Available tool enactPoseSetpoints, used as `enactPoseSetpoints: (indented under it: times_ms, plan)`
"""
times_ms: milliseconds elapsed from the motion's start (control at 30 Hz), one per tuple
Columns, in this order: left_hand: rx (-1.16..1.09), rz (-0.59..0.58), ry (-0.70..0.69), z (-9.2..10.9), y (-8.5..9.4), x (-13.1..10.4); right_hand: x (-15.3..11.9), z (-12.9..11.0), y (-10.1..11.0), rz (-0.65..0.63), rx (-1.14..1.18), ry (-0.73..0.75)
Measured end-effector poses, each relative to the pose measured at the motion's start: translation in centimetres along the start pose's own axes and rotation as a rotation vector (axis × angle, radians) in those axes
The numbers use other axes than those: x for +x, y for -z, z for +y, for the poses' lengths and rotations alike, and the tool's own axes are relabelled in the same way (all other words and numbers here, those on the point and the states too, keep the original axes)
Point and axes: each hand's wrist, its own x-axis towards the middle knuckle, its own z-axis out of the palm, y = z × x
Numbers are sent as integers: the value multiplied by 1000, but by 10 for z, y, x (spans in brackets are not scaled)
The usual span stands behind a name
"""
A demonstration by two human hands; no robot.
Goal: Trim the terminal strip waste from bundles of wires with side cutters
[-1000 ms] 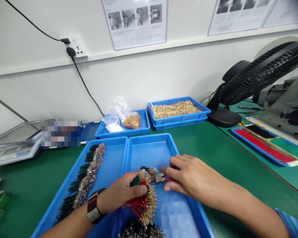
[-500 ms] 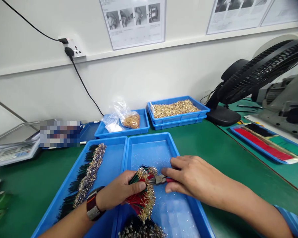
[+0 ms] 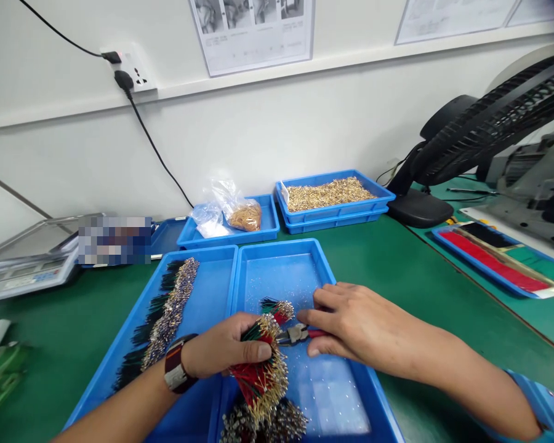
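My left hand (image 3: 233,347) is closed round a thick bundle of red and green wires (image 3: 258,381) whose ends carry gold and silver metal tips. In my right hand (image 3: 351,326) is a pair of pliers (image 3: 298,334) with red handles, its jaws against the tips at the bundle's right edge; whether the jaws grip a tip I cannot tell. Both hands are over the right blue tray (image 3: 323,264). A smaller wire bunch (image 3: 281,311) lies in it just beyond the bundle. Below the bundle, more dark wires with silver tips (image 3: 268,424) lie in the tray.
The left blue tray (image 3: 216,261) holds a row of dark wires with tips (image 3: 173,307). Behind stand a tray with plastic bags (image 3: 244,215) and stacked trays of gold pieces (image 3: 327,195). A black fan (image 3: 484,135) and a tray of coloured strips (image 3: 503,258) are at right.
The view has shifted slightly. The held bundle now sits a little apart from the smaller bunch behind it. The pliers stay at the bundle's edge in my right hand.
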Motion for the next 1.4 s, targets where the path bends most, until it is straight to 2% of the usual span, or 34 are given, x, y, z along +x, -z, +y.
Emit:
enactPoseSetpoints:
  times_ms: [467,633,800,900,1167,1300,1400]
  plan:
    - [174,66,-21,-1,2,2,-3,-3,0,-23,-46,-34]
    - [244,102,-79,0,3,3,-5,-2,4,31,1,-44]
    - [298,114,-111,2,3,2,-6,3,4,132,-87,-56]
    - [328,122,-118,3,2,2,-5,6,1,138,-120,-53]
    - [135,98,-94,-2,0,2,-3,6,1,76,-47,-52]
    - [98,144,-60,-5,-2,2,-4,3,-1,89,-62,-41]
    - [153,243,-43,-8,-3,3,-5,2,-3,108,-97,-50]
